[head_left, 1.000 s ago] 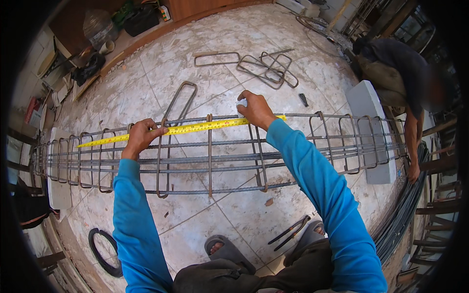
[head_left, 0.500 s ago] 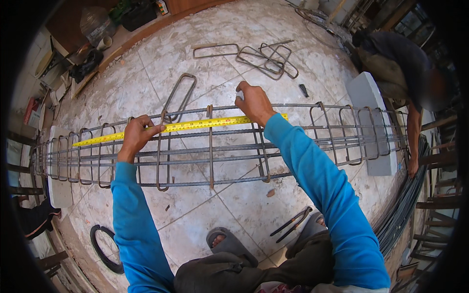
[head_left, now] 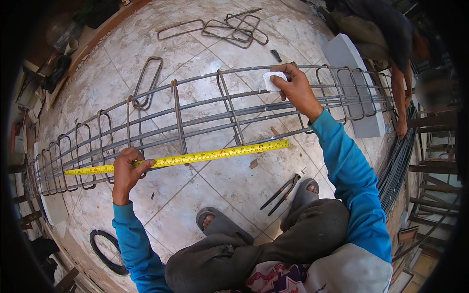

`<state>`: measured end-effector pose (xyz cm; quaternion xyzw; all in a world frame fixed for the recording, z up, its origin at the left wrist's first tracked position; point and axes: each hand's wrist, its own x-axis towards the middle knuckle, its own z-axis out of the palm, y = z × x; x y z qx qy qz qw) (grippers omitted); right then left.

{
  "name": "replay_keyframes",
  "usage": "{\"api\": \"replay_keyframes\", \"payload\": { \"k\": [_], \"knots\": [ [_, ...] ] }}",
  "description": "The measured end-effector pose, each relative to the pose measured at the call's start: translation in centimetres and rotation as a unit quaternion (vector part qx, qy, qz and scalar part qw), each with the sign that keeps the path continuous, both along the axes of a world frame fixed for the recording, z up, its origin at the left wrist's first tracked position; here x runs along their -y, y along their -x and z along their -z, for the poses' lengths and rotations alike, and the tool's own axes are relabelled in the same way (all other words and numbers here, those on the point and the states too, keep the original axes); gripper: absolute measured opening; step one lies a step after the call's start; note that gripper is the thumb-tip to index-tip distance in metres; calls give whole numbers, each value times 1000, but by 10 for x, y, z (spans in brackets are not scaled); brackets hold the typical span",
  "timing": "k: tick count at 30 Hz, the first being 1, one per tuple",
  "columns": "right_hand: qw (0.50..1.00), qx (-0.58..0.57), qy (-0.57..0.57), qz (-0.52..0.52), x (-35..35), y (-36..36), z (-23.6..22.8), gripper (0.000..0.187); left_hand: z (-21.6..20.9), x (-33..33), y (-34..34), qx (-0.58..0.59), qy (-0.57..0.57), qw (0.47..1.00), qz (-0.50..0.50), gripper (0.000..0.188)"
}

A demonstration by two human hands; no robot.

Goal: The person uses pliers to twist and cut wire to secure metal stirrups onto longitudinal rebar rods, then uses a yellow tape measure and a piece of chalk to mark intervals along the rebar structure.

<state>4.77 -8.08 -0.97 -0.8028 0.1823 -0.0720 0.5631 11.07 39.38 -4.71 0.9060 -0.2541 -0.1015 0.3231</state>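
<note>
At mid-frame, the long yellow metal tape measure (head_left: 210, 155) had dropped to the grey steel-bar cage's (head_left: 179, 112) near edge, seemingly no longer gauging the far bar. The left hand's fingers (head_left: 128, 168) gripped it; the right hand's (head_left: 298, 90), upper right, pinched a small white object (head_left: 274, 82).

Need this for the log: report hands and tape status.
Left grip on tape; right grip holds white object. Tape along cage's near side. Pliers on floor, apart.
</note>
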Motion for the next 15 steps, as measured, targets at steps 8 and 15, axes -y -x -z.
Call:
{"api": "replay_keyframes", "payload": {
  "k": [8,15],
  "knots": [
    [1000,-4,-20,16,10,25,15,29,4,-34,2,-18,34,999,-22,35],
    [1000,-9,-26,-6,-1,19,19,30,-6,-42,5,-19,5,999,-31,31]
  ]
}}
